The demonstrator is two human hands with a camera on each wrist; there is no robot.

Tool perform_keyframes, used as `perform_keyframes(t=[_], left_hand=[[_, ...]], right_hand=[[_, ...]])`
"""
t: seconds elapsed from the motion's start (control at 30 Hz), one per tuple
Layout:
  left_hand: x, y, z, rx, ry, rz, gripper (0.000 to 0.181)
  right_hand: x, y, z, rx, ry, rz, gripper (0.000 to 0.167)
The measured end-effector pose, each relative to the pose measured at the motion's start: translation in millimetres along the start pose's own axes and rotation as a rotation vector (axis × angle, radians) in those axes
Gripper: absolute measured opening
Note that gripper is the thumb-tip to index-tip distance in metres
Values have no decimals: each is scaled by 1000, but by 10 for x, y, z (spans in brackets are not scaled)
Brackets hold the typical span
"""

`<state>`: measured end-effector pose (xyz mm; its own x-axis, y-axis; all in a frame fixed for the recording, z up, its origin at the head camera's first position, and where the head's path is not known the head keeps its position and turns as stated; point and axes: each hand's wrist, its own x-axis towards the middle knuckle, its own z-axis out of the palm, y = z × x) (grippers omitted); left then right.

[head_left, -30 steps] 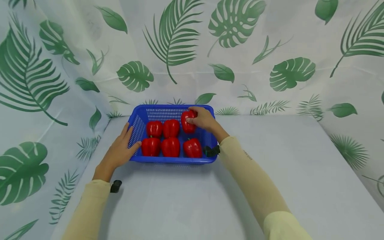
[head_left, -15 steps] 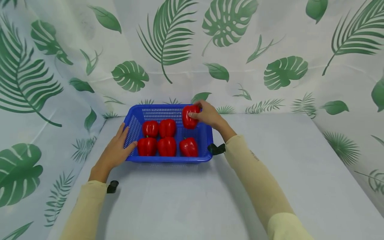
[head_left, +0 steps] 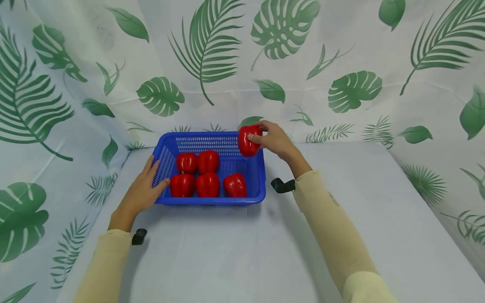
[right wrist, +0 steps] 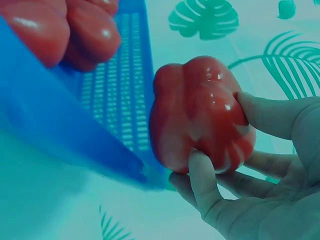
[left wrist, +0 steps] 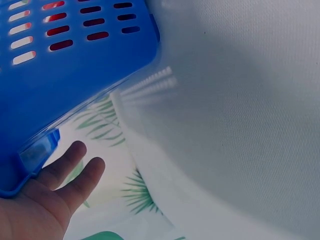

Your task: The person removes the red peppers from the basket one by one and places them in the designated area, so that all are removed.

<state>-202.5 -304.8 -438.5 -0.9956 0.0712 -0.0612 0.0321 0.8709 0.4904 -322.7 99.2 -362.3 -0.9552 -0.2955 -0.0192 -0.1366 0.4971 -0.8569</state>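
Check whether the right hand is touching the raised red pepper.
Touching. The right wrist view shows the right hand holding the raised red pepper, fingertips against its skin.

On the table, towards its back and left of its middle, the basket (head_left: 210, 201) is set; behind it the cloth (head_left: 295, 84) is hung. Along the basket's front wall, three bell peppers are ranged: the front left pepper (head_left: 182, 185), the front middle pepper (head_left: 207, 185) just beside it, and, across a gap, the front right pepper (head_left: 235, 185). Directly behind the first two, the back left pepper (head_left: 186, 163) and back middle pepper (head_left: 208, 161) are placed. By the basket's back right corner, a sixth pepper (head_left: 245, 145) is held in the right hand (head_left: 276, 139). At the basket's left wall, the left hand (head_left: 142, 191) is rested.
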Motion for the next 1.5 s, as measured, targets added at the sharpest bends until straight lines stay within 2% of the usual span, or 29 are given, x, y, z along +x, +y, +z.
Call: perform_keyframes(t=[0.47, 0.63, 0.83, 1.13, 1.5], left_hand=[[-22, 16, -4, -33, -4, 9, 88], [-44, -12, 11, -36, -15, 7, 87], [-45, -27, 0, -34, 4, 11, 87], [-26, -1, -16, -34, 2, 19, 86], [-25, 7, -14, -27, 3, 12, 85]], right_hand=[[-173, 211, -370, 17, 93, 68, 67], [-221, 352, -448, 25, 97, 94, 67], [-252, 483, -514, 39, 96, 105, 68], [-268, 747, -454, 78, 73, 165, 67], [-209, 1082, -285, 55, 47, 210, 64]])
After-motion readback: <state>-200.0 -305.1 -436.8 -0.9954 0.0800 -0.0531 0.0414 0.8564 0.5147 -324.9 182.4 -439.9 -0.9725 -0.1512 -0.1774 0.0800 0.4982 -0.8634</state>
